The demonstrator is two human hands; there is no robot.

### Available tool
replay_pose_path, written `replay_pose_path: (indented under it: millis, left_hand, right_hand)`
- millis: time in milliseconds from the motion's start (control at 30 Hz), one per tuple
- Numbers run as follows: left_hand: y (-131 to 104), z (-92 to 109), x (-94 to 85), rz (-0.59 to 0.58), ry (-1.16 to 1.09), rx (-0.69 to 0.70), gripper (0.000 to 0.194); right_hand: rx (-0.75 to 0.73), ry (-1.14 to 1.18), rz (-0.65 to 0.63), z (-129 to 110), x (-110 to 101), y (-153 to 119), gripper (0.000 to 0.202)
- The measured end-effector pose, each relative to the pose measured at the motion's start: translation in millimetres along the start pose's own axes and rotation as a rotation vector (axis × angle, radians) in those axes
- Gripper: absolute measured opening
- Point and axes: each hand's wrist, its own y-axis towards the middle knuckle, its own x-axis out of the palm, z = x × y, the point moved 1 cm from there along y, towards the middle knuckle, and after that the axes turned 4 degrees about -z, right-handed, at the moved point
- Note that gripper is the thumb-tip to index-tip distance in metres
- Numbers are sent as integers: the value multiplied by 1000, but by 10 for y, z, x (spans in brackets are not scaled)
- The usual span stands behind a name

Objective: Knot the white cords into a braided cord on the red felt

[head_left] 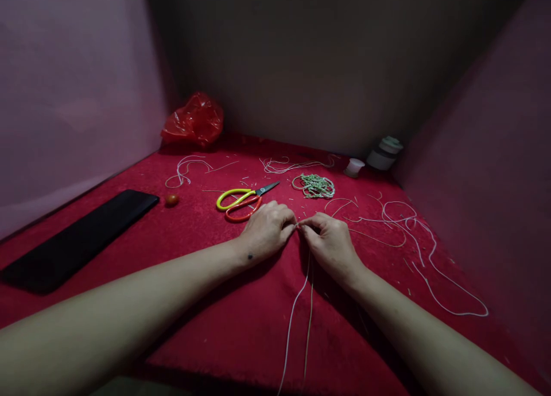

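My left hand point(269, 229) and my right hand point(331, 244) meet fingertip to fingertip over the red cloth point(241, 327). Both are pinched on thin cord; the short stretch between the fingertips is too small to make out in detail. From beneath my right hand a pale cord point(295, 301) and a tan cord point(310, 310) run down toward the front edge. Just beyond my left hand lie scissors point(247, 204) with one yellow and one red handle, their blades pointing right. A bundle of green and white braided cord point(316, 186) rests past my fingertips.
Loose cords point(430, 235) sprawl on the right, with more strands point(297, 165) at the back. A black phone-like slab point(81, 235) and a small reddish-brown round object point(171, 200) lie left. Behind are a red plastic bag point(193, 120), a white spool point(354, 167) and a lidded container point(384, 153).
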Motion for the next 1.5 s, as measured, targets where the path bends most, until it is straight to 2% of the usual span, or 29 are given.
replay_pose_path:
  millis: [733, 867, 1133, 1500]
  left_hand:
    - [-12, -38, 6, -23, 10, 3, 16]
    - [-11, -8, -18, -40, -3, -28, 17]
    - [17, 75, -15, -46, 21, -134, 18]
    - [31, 73, 14, 4, 64, -138, 12]
  right_hand:
    - [-6, -25, -44, -36, -4, -22, 19]
    - [29, -48, -11, -6, -13, -3, 20]
    - [30, -67, -34, -18, -11, 7, 20]
    - [31, -94, -10, 27, -38, 28, 21]
